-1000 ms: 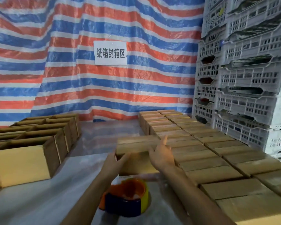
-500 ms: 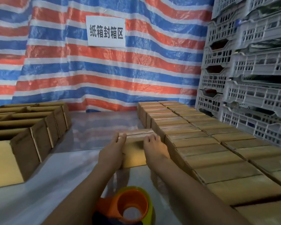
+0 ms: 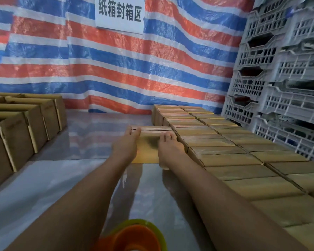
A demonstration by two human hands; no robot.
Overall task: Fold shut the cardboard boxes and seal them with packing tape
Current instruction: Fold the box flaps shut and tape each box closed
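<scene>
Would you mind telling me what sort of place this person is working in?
Probably a carton-sealing station in a warehouse or packing shed: rows of closed cardboard boxes, stacked grey plastic crates and a tape dispenser, before a striped tarpaulin wall.

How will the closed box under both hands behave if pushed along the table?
The box probably slides easily, since the table looks glossy. Low and wide, it seems unlikely to tip. The left hand and right hand press on it without visible denting, so it is probably fairly stiff.
</scene>
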